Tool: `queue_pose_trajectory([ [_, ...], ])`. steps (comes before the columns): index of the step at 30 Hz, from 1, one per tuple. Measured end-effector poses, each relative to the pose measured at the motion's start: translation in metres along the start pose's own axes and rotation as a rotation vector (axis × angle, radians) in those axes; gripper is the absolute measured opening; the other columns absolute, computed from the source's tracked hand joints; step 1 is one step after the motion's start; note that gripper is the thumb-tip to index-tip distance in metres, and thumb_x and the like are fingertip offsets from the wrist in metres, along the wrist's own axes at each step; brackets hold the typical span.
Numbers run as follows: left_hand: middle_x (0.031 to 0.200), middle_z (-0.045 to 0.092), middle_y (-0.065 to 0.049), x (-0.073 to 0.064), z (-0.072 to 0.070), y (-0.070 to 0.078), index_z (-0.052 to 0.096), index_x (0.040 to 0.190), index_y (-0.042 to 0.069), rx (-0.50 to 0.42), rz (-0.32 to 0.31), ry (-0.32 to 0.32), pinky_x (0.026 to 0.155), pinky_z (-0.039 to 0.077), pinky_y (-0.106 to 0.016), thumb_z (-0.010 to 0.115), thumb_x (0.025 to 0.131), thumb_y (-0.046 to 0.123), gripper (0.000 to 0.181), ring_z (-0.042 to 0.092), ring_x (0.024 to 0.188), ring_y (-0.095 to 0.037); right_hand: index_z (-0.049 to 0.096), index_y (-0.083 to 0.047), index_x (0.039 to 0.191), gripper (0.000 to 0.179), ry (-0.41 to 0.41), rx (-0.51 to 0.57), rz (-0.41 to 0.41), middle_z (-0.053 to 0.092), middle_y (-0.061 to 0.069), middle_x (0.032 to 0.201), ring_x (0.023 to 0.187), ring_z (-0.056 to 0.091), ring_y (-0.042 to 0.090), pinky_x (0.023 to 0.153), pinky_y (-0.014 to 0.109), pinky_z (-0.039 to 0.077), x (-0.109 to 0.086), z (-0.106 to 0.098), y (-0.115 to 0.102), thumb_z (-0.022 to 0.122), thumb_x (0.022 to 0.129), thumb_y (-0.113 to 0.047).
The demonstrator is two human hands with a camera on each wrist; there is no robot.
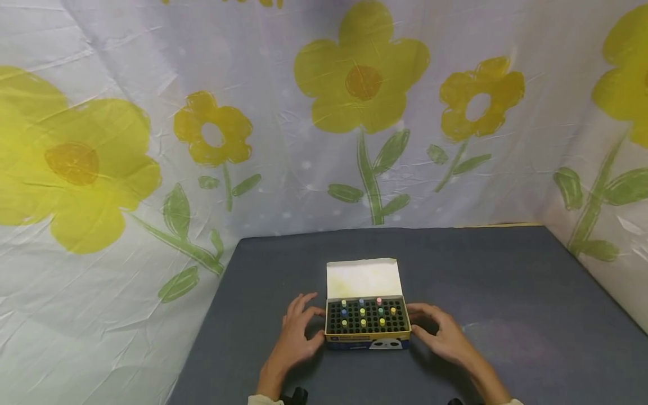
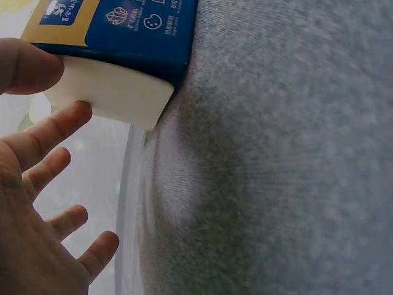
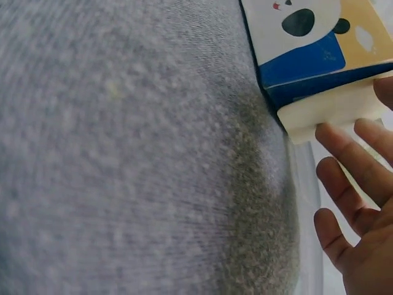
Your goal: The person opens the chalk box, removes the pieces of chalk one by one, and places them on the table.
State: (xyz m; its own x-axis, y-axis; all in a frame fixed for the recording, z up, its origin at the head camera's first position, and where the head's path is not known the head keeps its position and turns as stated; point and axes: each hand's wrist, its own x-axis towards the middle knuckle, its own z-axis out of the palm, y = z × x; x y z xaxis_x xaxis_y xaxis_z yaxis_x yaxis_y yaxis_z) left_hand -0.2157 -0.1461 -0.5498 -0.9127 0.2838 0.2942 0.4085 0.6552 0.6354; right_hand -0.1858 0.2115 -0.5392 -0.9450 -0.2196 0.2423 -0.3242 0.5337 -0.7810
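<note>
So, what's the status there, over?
Left hand, right hand at opposite ends of blue-and-yellow rectangular cardboard box. White cardboard lid open. No obstruction visible.

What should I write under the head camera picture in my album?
Left hand, right hand, and between them an open panda box with colourful tips poking up.

Left hand and right hand both splayed.

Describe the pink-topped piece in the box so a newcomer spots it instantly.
On the dark table, find the open panda-fronted box, its white lid raised at the back. In the head view, the pink-topped piece is rightmost in the row nearest that lid, right of a blue-topped piece; no other top is pink.
</note>
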Motion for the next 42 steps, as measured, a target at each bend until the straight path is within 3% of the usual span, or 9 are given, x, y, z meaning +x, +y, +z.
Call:
queue_pose_trajectory([
  [8,0.157,0.045,-0.008,0.000,-0.001,0.002,0.063,0.112,0.021,-0.062,-0.057,0.022,0.106,0.024,-0.075,0.066,0.086,0.012,0.028,0.030,0.150,-0.041,0.068,-0.015,0.120,0.028,0.086,-0.015,0.017,0.071,-0.002,0.109,0.098,0.067,0.018,0.083,0.037,0.052,-0.005,-0.009,0.005,0.075,0.093,-0.019],
  [12,0.156,0.046,-0.008,0.003,0.000,0.005,0.056,0.120,0.017,-0.107,-0.060,0.046,0.109,0.023,-0.070,0.064,0.086,0.015,0.034,0.033,0.150,-0.038,0.070,-0.015,0.113,0.024,0.157,-0.081,-0.025,0.070,-0.003,0.106,0.096,0.062,0.015,0.082,0.040,0.051,-0.004,-0.016,0.004,0.077,0.091,-0.015],
  [15,0.157,0.045,-0.005,0.006,0.001,0.007,0.053,0.133,0.019,-0.164,-0.056,0.029,0.110,0.023,-0.067,0.065,0.092,0.025,0.044,0.035,0.149,-0.035,0.071,-0.017,0.108,0.022,0.208,-0.107,-0.056,0.070,-0.003,0.102,0.096,0.056,0.009,0.087,0.048,0.041,-0.002,-0.019,0.001,0.079,0.088,-0.012],
  [19,0.155,0.046,-0.002,0.008,0.003,0.011,0.047,0.149,0.028,-0.215,-0.066,-0.006,0.097,0.037,-0.058,0.070,0.093,0.040,0.062,0.044,0.134,-0.032,0.072,-0.017,0.103,0.023,0.257,-0.107,-0.093,0.070,-0.001,0.099,0.097,0.051,0.007,0.089,0.051,0.028,0.001,-0.020,-0.002,0.081,0.084,-0.007],
  [23,0.148,0.051,-0.003,0.009,0.004,0.014,0.045,0.151,0.034,-0.239,-0.073,-0.022,0.083,0.041,-0.046,0.075,0.089,0.041,0.069,0.048,0.119,-0.027,0.071,-0.015,0.101,0.025,0.277,-0.117,-0.116,0.069,-0.002,0.098,0.095,0.050,0.008,0.089,0.052,0.028,0.002,-0.020,-0.005,0.082,0.082,-0.005],
  [33,0.147,0.054,-0.005,0.008,0.011,0.011,0.047,0.150,0.036,-0.283,-0.065,-0.046,0.078,0.044,-0.044,0.076,0.089,0.041,0.068,0.052,0.114,-0.027,0.072,-0.014,0.103,0.028,0.290,-0.147,-0.181,0.071,-0.004,0.099,0.097,0.052,0.008,0.086,0.042,0.028,0.005,-0.017,-0.013,0.083,0.079,-0.004],
  [42,0.148,0.052,-0.006,0.008,0.014,0.007,0.044,0.152,0.036,-0.354,-0.090,-0.095,0.078,0.048,-0.039,0.076,0.091,0.038,0.069,0.056,0.109,-0.023,0.075,-0.012,0.105,0.034,0.277,-0.193,-0.297,0.072,-0.003,0.102,0.094,0.050,0.010,0.083,0.035,0.026,0.012,-0.007,-0.024,0.085,0.074,-0.003],
])
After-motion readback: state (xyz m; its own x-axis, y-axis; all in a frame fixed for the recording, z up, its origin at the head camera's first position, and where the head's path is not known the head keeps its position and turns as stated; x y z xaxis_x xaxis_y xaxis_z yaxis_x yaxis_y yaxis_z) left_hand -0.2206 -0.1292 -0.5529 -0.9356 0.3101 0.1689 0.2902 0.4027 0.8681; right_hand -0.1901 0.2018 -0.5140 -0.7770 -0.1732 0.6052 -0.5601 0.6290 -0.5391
